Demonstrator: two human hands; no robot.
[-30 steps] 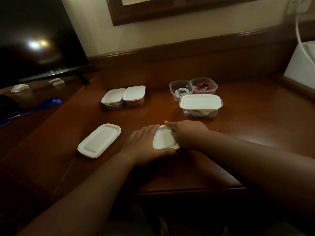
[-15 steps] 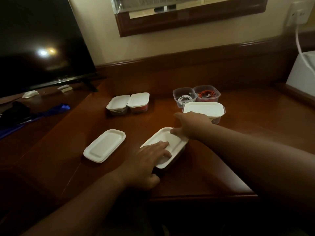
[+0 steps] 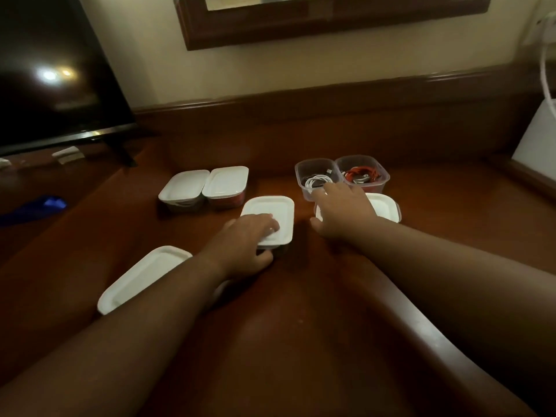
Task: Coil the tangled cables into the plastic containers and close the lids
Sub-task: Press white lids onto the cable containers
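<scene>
My left hand grips a lidded container at the desk's middle, fingers on its white lid and thumb against its near side. My right hand stretches out with fairly straight fingers above another lidded container. Its fingertips are at the rim of an open clear container that holds a white cable. Beside that one stands an open container with a red cable. A loose white lid lies at the near left, partly under my left forearm.
Two closed containers stand side by side at the back left. A dark TV fills the far left, with a blue item below it. A white box and a white cord are at the right. The desk's curved front edge runs near right.
My left hand has moved the lidded container away from me toward the desk's middle. My right hand has let go of it and reached to the open container with the white cable.
</scene>
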